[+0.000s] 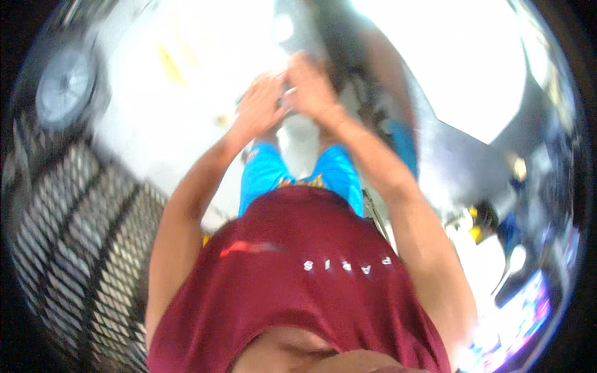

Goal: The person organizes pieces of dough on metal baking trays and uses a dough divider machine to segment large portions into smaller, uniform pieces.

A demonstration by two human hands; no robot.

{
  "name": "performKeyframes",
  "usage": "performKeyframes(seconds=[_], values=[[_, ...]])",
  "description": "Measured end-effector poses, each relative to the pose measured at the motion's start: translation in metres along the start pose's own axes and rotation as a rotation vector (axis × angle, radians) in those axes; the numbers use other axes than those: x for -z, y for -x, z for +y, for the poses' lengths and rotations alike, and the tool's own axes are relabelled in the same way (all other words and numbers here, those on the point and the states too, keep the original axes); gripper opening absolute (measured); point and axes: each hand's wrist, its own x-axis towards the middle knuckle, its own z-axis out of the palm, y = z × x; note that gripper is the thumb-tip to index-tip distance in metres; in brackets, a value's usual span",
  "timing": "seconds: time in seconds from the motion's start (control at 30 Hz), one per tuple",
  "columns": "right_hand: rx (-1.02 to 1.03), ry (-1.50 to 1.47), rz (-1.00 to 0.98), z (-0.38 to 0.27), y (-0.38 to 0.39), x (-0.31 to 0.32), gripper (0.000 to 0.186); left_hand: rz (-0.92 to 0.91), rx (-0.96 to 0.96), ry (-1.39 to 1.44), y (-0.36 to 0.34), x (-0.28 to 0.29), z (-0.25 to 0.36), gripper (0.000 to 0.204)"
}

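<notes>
Blue, yellow-printed shorts showed near the blurred, close-set left hand and right hand, their grip unclear; dark grille edged left, pale surface opened far left.

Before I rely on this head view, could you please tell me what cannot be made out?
In the head view:
Left hand and right hand: motion blur hides their exact outlines and whether either holds anything.
Yellow patch: glare and blur hide what it is.
Grey round thing, upper left: blur hides its detail.
</notes>
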Motion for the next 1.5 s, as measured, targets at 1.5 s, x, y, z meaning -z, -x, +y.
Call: performKeyframes(seconds=[1.5], values=[[-0.138,-0.716,1.208,0.065,0.294,0.376,0.065,-0.046,-0.618,0.903,-0.211,0.212,0.423,0.068]])
